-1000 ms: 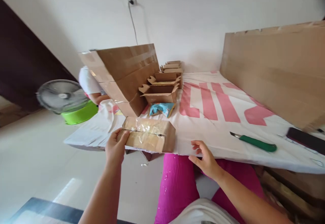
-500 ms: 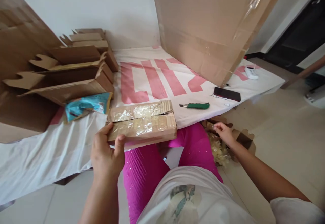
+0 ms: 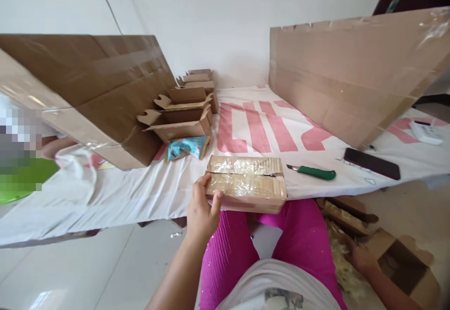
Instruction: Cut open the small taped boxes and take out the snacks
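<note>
With the taped cardboard box [image 3: 248, 183] as the centre of our clock, our left hand [image 3: 204, 211] grips its end at 8 o'clock, thumb over the near top edge and fingers around the left end. The box lies at the near edge of the cloth-covered table [image 3: 246, 94], its front seeming to jut over our lap, so we judge this hold to be what matters most: a light inward pull would tip it, while a gentle press down and toward 12 o'clock should seat it better.

Our right hand [image 3: 363, 256] is down at 4 o'clock, by the crumpled yellowish tape [image 3: 346, 275] and an open cardboard box [image 3: 397, 261] on the floor; its fingers are blurred, and we cannot tell whether they hold anything. We would do well to loosen any sticky strand there before lifting.

At 3 o'clock, just beside the box, lies the green-handled utility knife [image 3: 312, 172], its bare blade pointing toward the cardboard, so a returning hand is best aimed at the handle side. The split seam under clear tape runs from 9 to 3; we should avoid squeezing across it. The blue packet [image 3: 187, 148] sits clear at 10 o'clock.
</note>
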A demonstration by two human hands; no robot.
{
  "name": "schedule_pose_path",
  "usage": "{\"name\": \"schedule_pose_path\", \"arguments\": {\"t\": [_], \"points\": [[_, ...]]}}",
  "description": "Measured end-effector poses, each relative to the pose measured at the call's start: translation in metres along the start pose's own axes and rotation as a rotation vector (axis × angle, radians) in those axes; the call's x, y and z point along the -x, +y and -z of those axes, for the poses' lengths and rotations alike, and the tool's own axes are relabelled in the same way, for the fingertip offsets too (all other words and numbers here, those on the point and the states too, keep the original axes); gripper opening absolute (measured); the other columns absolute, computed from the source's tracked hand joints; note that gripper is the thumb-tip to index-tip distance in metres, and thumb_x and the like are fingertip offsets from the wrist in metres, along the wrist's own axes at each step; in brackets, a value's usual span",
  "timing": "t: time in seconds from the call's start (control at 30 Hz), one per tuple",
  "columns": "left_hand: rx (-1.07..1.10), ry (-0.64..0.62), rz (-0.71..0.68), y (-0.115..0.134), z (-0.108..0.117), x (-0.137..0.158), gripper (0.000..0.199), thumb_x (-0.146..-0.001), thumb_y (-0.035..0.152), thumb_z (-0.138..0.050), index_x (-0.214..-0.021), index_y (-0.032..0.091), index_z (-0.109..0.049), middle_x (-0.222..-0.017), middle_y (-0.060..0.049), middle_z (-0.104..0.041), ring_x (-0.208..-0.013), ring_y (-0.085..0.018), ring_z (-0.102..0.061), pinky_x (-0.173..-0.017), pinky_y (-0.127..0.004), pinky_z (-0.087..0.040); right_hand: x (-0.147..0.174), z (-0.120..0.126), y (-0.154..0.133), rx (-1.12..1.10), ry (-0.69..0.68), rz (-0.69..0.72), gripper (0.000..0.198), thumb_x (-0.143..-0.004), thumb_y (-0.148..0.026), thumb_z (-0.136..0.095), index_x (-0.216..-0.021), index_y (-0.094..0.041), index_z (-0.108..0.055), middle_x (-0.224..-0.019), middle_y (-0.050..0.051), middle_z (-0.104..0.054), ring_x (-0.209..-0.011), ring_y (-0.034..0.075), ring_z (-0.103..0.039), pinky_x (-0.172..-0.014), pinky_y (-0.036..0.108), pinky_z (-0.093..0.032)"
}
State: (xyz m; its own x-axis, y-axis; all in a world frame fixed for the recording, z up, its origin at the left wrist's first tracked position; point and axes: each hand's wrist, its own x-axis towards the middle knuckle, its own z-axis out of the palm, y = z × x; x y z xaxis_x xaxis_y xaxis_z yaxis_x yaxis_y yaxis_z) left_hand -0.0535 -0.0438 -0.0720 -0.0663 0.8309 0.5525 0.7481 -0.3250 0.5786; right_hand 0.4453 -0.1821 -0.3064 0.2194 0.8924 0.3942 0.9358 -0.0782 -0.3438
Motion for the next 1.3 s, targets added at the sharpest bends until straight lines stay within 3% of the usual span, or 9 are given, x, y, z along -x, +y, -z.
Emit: {"name": "schedule_pose_path", "arguments": {"t": [0.2, 0.37, 0.5, 0.63, 0.8, 0.93, 1.03, 1.17, 1.3], "points": [[-0.079, 0.091, -0.134, 0.002, 0.005, 0.001, 0.044, -0.093, 0.043, -0.050, -0.130, 0.021, -0.048, -0.132, -0.015, -0.050, -0.122, -0.029, -0.052, -0.096, -0.046, -0.047, -0.039, 0.001, -0.006, -0.060, -0.042, 0.042, 0.025, -0.076, -0.042, -0.052, -0.061, -0.029, -0.068, -0.059, 0.007, -0.072, -0.051, 0.029, -0.070, -0.041, 0.036, -0.053], [-0.085, 0.123, -0.470, 0.007, 0.002, 0.000, 0.025, -0.091, 0.025, -0.055, -0.116, 0.024, -0.060, -0.114, -0.011, -0.059, -0.112, -0.027, -0.053, -0.095, -0.045, -0.044, -0.101, 0.043, -0.079, -0.190, 0.126, 0.272, 0.023, -0.085, -0.044, -0.054, -0.089, -0.028, -0.070, -0.086, 0.005, -0.076, -0.075, 0.026, -0.072, -0.071, 0.037, -0.059], [-0.066, 0.172, -0.459, 0.008, -0.006, 0.003, 0.023, -0.092, 0.026, -0.054, -0.113, 0.024, -0.063, -0.107, -0.010, -0.060, -0.103, -0.025, -0.055, -0.091, -0.044, -0.044, -0.162, 0.061, -0.140, -0.158, 0.134, 0.390, 0.028, -0.090, -0.043, -0.051, -0.099, -0.023, -0.068, -0.095, 0.009, -0.072, -0.092, 0.027, -0.066, -0.087, 0.040, -0.052], [-0.068, 0.201, -0.490, 0.003, -0.009, 0.006, 0.025, -0.090, 0.024, -0.056, -0.114, 0.023, -0.063, -0.110, -0.011, -0.060, -0.104, -0.026, -0.054, -0.092, -0.045, -0.043, -0.202, 0.042, -0.161, 0.049, 0.050, 0.356, 0.040, -0.089, -0.044, -0.047, -0.114, -0.019, -0.066, -0.115, 0.013, -0.068, -0.107, 0.030, -0.061, -0.090, 0.047, -0.049], [-0.049, 0.182, -0.485, 0.002, -0.007, 0.010, 0.029, -0.087, 0.020, -0.059, -0.115, 0.022, -0.062, -0.112, -0.012, -0.059, -0.106, -0.027, -0.054, -0.094, -0.046, -0.042, -0.223, 0.031, -0.163, 0.169, -0.143, 0.356, 0.038, -0.090, -0.032, -0.042, -0.117, -0.020, -0.065, -0.104, 0.011, -0.071, -0.097, 0.029, -0.065, -0.083, 0.045, -0.050], [-0.037, 0.179, -0.453, 0.006, -0.006, 0.011, 0.028, -0.087, 0.021, -0.060, -0.115, 0.023, -0.062, -0.111, -0.011, -0.061, -0.106, -0.026, -0.055, -0.093, -0.045, -0.043, -0.244, 0.060, -0.190, 0.000, -0.002, 0.433, 0.040, -0.092, -0.031, -0.035, -0.121, -0.016, -0.060, -0.103, 0.013, -0.071, -0.090, 0.027, -0.067, -0.077, 0.041, -0.053], [-0.041, 0.189, -0.442, 0.007, -0.007, 0.010, 0.027, -0.088, 0.023, -0.059, -0.115, 0.024, -0.062, -0.109, -0.011, -0.062, -0.105, -0.026, -0.055, -0.092, -0.044, -0.044, -0.255, 0.094, -0.237, -0.117, 0.024, 0.516, 0.042, -0.096, -0.032, -0.032, -0.130, -0.018, -0.052, -0.093, 0.009, -0.072, -0.065, 0.021, -0.066, -0.062, 0.034, -0.052], [-0.051, 0.201, -0.435, 0.007, -0.007, 0.009, 0.027, -0.089, 0.026, -0.059, -0.116, 0.025, -0.062, -0.109, -0.011, -0.062, -0.105, -0.026, -0.056, -0.091, -0.044, -0.044, -0.251, 0.128, -0.320, -0.059, -0.113, 0.804, 0.041, -0.096, -0.037, -0.038, -0.133, -0.027, -0.053, -0.099, 0.005, -0.071, -0.067, 0.017, -0.064, -0.060, 0.029, -0.048], [-0.060, 0.177, -0.420, 0.009, -0.005, 0.009, 0.027, -0.090, 0.027, -0.058, -0.117, 0.024, -0.062, -0.109, -0.011, -0.063, -0.105, -0.025, -0.056, -0.091, -0.043, -0.044, -0.246, 0.136, -0.388, 0.067, -0.291, 1.025, 0.051, -0.088, -0.018, -0.051, -0.137, -0.034, -0.052, -0.082, 0.000, -0.067, -0.057, 0.014, -0.058, -0.052, 0.025, -0.039]]}}
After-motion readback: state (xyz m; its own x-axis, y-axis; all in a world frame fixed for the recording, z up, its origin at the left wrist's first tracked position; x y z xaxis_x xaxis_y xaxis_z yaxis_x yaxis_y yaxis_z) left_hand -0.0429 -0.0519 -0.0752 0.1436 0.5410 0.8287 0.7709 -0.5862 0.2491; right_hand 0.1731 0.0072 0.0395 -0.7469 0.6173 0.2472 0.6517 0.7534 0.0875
